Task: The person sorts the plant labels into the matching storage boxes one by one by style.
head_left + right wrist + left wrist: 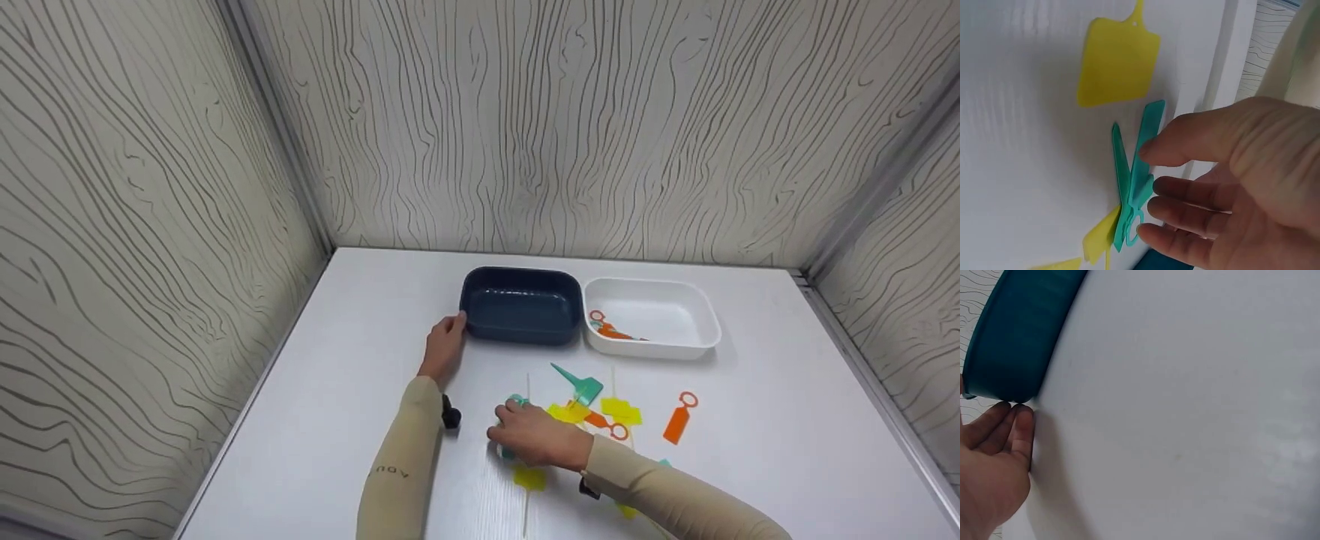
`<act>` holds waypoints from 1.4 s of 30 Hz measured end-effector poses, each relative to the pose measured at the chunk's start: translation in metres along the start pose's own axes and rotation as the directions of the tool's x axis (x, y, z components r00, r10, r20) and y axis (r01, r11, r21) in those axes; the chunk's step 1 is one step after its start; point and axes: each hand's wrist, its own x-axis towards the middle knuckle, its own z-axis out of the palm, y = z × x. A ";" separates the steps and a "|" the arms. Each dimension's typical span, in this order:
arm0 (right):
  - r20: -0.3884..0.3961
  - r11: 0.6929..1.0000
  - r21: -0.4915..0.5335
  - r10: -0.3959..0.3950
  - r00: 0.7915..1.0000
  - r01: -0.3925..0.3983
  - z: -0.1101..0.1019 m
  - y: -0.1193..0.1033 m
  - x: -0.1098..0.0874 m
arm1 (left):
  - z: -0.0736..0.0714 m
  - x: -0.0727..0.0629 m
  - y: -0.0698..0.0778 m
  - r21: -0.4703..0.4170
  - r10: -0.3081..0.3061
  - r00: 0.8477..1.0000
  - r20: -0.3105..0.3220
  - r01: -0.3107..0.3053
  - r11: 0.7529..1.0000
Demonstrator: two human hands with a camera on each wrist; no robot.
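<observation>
Green, yellow and orange against white
The glossy navy rectangular tray (521, 335) looks teal from the left wrist; the rectangular white tray (660, 349) is plain. Flat green tags (1149, 121), square yellow tags (1118, 64), ring-ended orange tags (676, 426); white surface (300, 420); off-white wall panels (525, 127) with wavy dark wood-grain lines; beige sleeves (397, 442).

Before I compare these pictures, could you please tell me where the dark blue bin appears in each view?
Head: the dark blue bin sits just right of centre, left of the white bin.
Left wrist: its wall occupies the upper left, above the left hand.
Right wrist: a dark patch at the bottom edge, slightly right of centre, is probably it.
Shared landmark: the white tabletop shows in all three.
</observation>
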 end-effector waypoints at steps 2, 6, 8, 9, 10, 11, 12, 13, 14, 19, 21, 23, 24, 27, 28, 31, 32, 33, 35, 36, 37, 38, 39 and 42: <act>-0.018 0.999 -0.042 0.007 1.000 -0.007 0.002 -0.001 0.001 | 0.000 -0.001 0.001 0.002 -0.001 1.000 0.001 0.001 1.000; -0.051 0.996 -0.085 0.006 0.999 -0.010 0.006 -0.001 0.004 | 0.000 -0.003 0.002 0.020 -0.001 1.000 -0.003 0.001 1.000; -0.048 0.998 -0.061 0.007 0.999 -0.010 0.007 0.000 0.004 | 0.000 -0.003 0.002 0.020 -0.007 1.000 -0.003 0.007 1.000; -0.042 0.999 -0.047 0.008 0.999 -0.010 0.007 0.001 0.005 | 0.000 -0.003 0.002 0.021 -0.008 1.000 -0.003 0.008 1.000; -0.035 0.999 -0.034 0.009 0.999 -0.010 0.007 0.001 0.005 | 0.000 -0.003 0.001 0.020 -0.008 1.000 -0.003 0.008 1.000; -0.027 1.000 -0.022 0.011 1.000 -0.011 0.007 0.001 0.006 | -0.001 -0.002 0.001 0.016 -0.008 1.000 -0.002 0.008 1.000; -0.020 1.000 -0.011 0.014 1.000 -0.014 0.006 0.001 0.006 | -0.001 -0.002 0.000 0.010 -0.009 1.000 -0.002 0.009 1.000; -0.015 1.000 -0.007 0.016 1.000 -0.017 0.006 0.002 0.006 | -0.001 -0.001 0.000 0.003 -0.006 1.000 -0.001 0.006 1.000; -0.010 1.000 -0.002 0.019 1.000 -0.019 0.005 0.002 0.006 | -0.001 0.000 0.000 0.000 -0.005 1.000 0.000 0.005 1.000; 0.009 0.998 0.043 0.035 0.999 -0.036 0.006 0.004 0.007 | -0.001 0.003 -0.002 0.000 -0.003 1.000 0.003 0.003 1.000; 0.017 0.997 0.060 0.038 0.999 -0.038 0.007 0.005 0.008 | -0.001 0.003 -0.001 0.005 -0.005 1.000 0.003 0.005 1.000; 0.022 0.996 0.078 0.041 0.999 -0.043 0.008 0.006 0.008 | -0.001 0.003 -0.002 0.008 -0.002 1.000 0.003 0.002 1.000; 0.022 0.995 0.086 0.044 0.999 -0.046 0.009 0.007 0.008 | -0.001 0.003 -0.002 0.007 -0.004 1.000 0.002 0.004 1.000; 0.016 0.992 0.110 0.059 0.998 -0.061 0.010 0.009 0.008 | -0.001 0.004 -0.003 0.003 -0.010 1.000 0.004 0.010 1.000; 0.017 0.991 0.119 0.066 0.998 -0.067 0.009 0.010 0.008 | -0.001 0.004 -0.003 -0.001 -0.011 1.000 0.005 0.011 1.000; 0.031 0.986 0.141 0.087 0.996 -0.091 0.009 0.011 0.009 | -0.001 0.004 -0.004 -0.007 -0.021 1.000 0.006 0.021 1.000; 0.040 0.984 0.147 0.095 0.995 -0.100 0.008 0.012 0.009 | -0.001 0.004 -0.004 -0.008 -0.020 1.000 0.005 0.020 1.000; 0.052 0.981 0.157 0.102 0.993 -0.109 0.007 0.012 0.010 | -0.001 0.004 -0.004 -0.009 -0.018 1.000 0.004 0.018 1.000; 0.079 0.976 0.177 0.117 0.990 -0.130 0.006 0.013 0.010 | -0.001 0.004 -0.004 -0.004 -0.017 1.000 0.003 0.017 1.000; 0.089 0.972 0.188 0.124 0.988 -0.138 0.006 0.013 0.011 | -0.001 0.004 -0.004 -0.003 -0.015 1.000 0.002 0.015 1.000; 0.098 0.970 0.197 0.128 0.987 -0.145 0.006 0.013 0.012 | -0.001 0.004 -0.003 -0.003 -0.013 1.000 0.000 0.013 1.000; 0.105 0.968 0.203 0.131 0.986 -0.150 0.005 0.014 0.012 | -0.001 0.004 -0.003 -0.005 -0.012 1.000 -0.001 0.012 1.000; 0.111 0.965 0.213 0.133 0.985 -0.154 0.005 0.014 0.012 | -0.001 0.004 -0.004 -0.006 -0.013 1.000 -0.001 0.013 1.000; 0.115 0.961 0.229 0.134 0.984 -0.157 0.004 0.015 0.013 | 0.000 0.005 -0.004 -0.003 -0.014 1.000 -0.001 0.014 1.000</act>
